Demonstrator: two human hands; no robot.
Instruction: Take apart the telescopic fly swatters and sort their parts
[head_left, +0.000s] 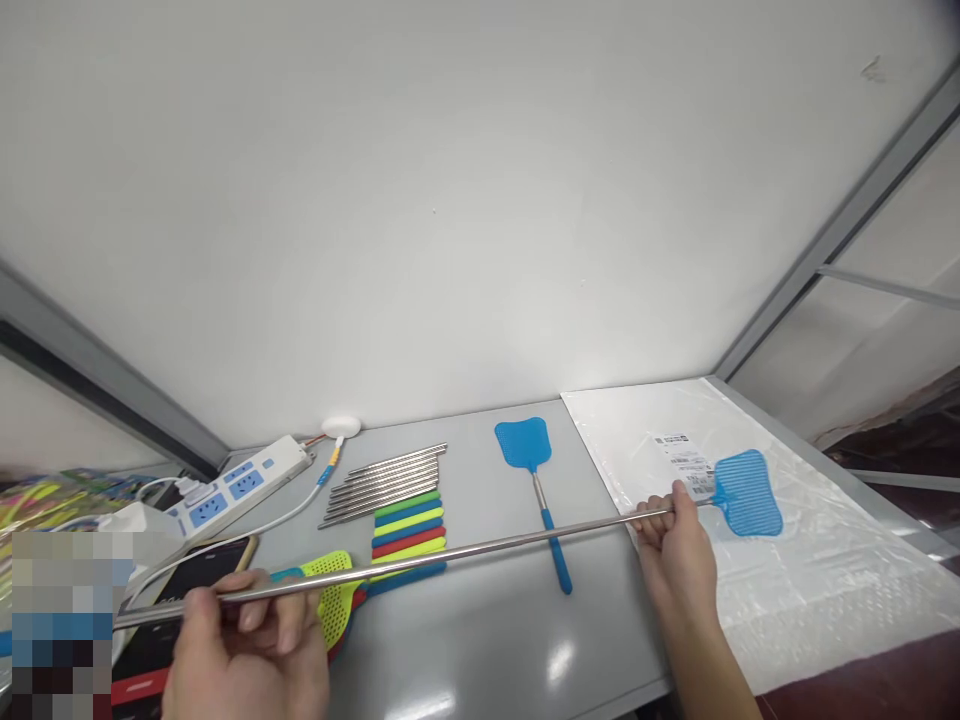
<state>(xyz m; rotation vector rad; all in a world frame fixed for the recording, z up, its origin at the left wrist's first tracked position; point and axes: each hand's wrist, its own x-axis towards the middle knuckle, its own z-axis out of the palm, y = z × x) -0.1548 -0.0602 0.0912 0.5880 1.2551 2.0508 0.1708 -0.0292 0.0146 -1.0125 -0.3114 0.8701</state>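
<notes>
Stretched across the view is a fly swatter [480, 549] with a long metal rod and a blue head. Toward the rod's left end, my left hand [247, 650] is closed around it, thumb on the near side. Just beside the blue head, my right hand [679, 555] pinches the rod's other end. Beneath the rod lies a second blue fly swatter [523, 443], short, with a blue grip. A row of metal rods with coloured grips [409, 530] lies between the hands. Yellow swatter heads [337, 600] show partly behind my left hand.
A white bubble-wrap bag [810, 590] with a printed label covers the table's right side. At the left are a power strip [240, 490] with a plug, a white cable, a round white device [341, 428] and a dark phone [202, 572]. A white wall rises behind.
</notes>
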